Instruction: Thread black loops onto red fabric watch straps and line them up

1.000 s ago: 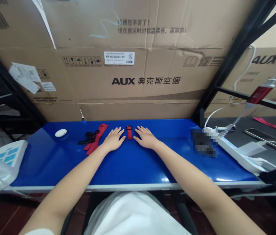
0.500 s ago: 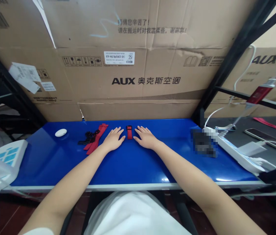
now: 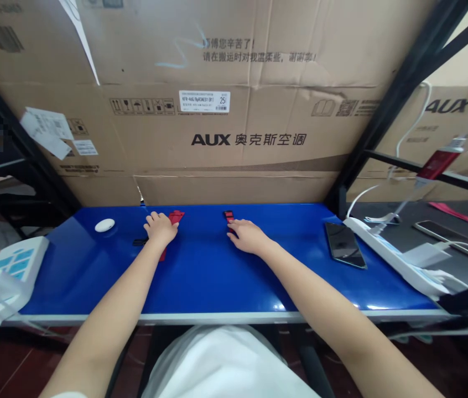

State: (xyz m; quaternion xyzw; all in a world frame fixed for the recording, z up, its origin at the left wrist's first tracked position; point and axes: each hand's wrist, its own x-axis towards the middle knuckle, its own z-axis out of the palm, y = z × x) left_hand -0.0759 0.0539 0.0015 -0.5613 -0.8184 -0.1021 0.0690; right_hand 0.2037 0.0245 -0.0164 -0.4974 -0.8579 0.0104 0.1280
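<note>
head view: a tall, printed brown cardboard box (image 3: 155, 138) stands behind a glossy blue tabletop (image 3: 217, 282). left of centre, the bare left hand (image 3: 161, 229) curls over a bundle of flat red fabric straps (image 3: 176, 215) with black plastic fittings (image 3: 138, 242); its grip is hidden. near the middle, the bent fingers of the bare right hand (image 3: 249, 235) reach the near end of a short red fabric strap (image 3: 229, 217), dark-buckled at its far end; whether they pinch it, i cannot tell. all the strapping looks light, soft and hardly fragile; the stiffer buckle probably offers the surest hold, while loose fabric may slide on the slick top.
</note>
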